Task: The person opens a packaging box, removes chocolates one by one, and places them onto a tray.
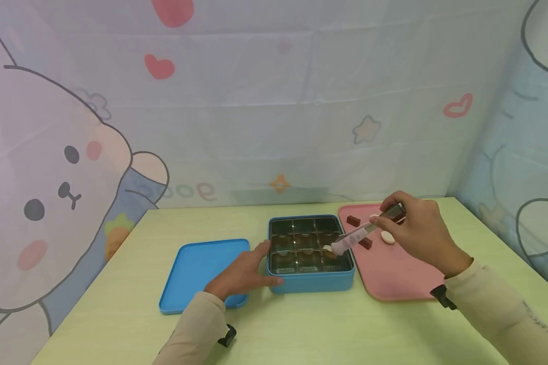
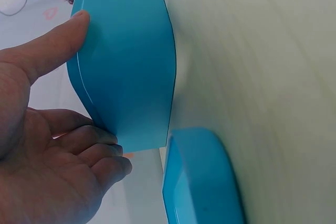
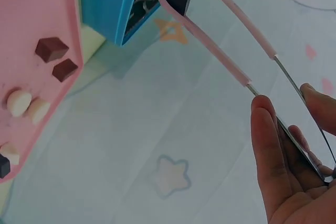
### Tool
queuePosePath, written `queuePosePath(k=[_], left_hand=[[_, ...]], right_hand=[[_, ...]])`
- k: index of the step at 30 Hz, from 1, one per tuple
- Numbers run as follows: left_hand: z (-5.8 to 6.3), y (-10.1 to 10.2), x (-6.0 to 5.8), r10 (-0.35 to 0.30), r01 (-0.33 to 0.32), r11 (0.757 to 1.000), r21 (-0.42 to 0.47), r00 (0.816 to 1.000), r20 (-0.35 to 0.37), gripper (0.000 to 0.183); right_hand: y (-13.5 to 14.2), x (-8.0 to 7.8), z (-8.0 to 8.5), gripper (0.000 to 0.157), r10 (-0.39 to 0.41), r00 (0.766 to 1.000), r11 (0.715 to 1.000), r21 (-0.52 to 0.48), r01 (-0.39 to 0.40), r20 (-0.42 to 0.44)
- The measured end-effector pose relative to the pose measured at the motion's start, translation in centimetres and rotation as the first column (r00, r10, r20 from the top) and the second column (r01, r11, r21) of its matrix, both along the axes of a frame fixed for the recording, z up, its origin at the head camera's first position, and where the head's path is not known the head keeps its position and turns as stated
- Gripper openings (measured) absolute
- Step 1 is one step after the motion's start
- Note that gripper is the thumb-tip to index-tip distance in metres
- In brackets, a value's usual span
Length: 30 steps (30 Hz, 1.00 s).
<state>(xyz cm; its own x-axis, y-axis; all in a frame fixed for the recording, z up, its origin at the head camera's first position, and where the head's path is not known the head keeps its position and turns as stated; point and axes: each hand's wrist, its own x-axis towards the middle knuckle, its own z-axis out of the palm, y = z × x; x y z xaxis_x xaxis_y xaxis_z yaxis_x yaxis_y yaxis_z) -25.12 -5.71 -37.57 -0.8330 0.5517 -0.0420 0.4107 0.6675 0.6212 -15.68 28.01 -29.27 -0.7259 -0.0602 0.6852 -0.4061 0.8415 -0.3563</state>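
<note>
My right hand [image 1: 415,228] holds a pair of metal tongs [image 3: 286,77] with pink-covered arms. The arms stand apart, and their tips reach into the right column of a blue box [image 1: 310,283] with a dark, divided inside. A small cream-white piece [image 1: 327,248] shows right beside the tips; whether they grip it I cannot tell. My left hand [image 1: 244,271] rests against the box's near left corner. Its thumb [image 2: 63,40] lies straight against the front wall near the rim, spread wide from the fingers [image 2: 86,139] at the left side.
A blue lid [image 1: 201,268] lies on the table left of the box. On the right, a pink tray [image 1: 402,279] carries brown blocks [image 3: 51,49] and white round pieces [image 3: 19,103]. A printed cloth backdrop [image 1: 301,126] stands behind the pale table [image 1: 301,329].
</note>
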Motion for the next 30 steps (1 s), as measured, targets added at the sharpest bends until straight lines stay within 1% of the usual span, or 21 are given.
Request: queuePosePath(k=[3, 5, 8, 11, 16, 19, 25, 30], left_hand=[[0.0, 0.0, -0.1, -0.001, 0.001, 1.000, -0.001, 1.000, -0.002, 0.101], [0.0, 0.0, 0.0, -0.003, 0.003, 1.000, -0.001, 1.000, 0.000, 0.100], [0.0, -0.1, 0.0, -0.007, 0.007, 1.000, 0.001, 1.000, 0.007, 0.101], [0.0, 0.0, 0.0, -0.009, 0.009, 1.000, 0.000, 1.000, 0.012, 0.101], [0.0, 0.0, -0.1, -0.015, 0.015, 1.000, -0.009, 1.000, -0.001, 0.101], [-0.1, 0.0, -0.2, -0.015, 0.015, 1.000, -0.010, 1.000, -0.001, 0.101], [-0.1, 0.0, -0.2, -0.011, 0.011, 1.000, -0.007, 1.000, 0.005, 0.101], [-0.1, 0.0, -0.2, -0.008, 0.008, 1.000, -0.011, 1.000, -0.001, 0.101]], right_hand=[[1.0, -0.1, 0.0, 0.022, -0.027, 0.999, 1.000, -0.006, 0.026, -0.039], [1.6, -0.1, 0.0, 0.021, -0.038, 0.999, 0.999, -0.025, 0.037, -0.034], [2.7, 0.2, -0.1, 0.020, -0.054, 0.998, 0.995, -0.077, 0.056, 0.019], [3.9, 0.3, -0.6, 0.020, -0.088, 0.994, 0.990, -0.101, 0.095, 0.071], [5.6, 0.4, -1.8, 0.023, -0.160, 0.982, 0.985, -0.056, 0.166, 0.099], [6.1, 0.5, -2.7, 0.024, -0.175, 0.978, 0.983, -0.036, 0.180, 0.113], [6.7, 0.3, -4.3, 0.018, -0.173, 0.975, 0.984, -0.017, 0.177, 0.140], [6.6, 0.1, -4.8, 0.018, -0.161, 0.979, 0.987, 0.006, 0.161, 0.127]])
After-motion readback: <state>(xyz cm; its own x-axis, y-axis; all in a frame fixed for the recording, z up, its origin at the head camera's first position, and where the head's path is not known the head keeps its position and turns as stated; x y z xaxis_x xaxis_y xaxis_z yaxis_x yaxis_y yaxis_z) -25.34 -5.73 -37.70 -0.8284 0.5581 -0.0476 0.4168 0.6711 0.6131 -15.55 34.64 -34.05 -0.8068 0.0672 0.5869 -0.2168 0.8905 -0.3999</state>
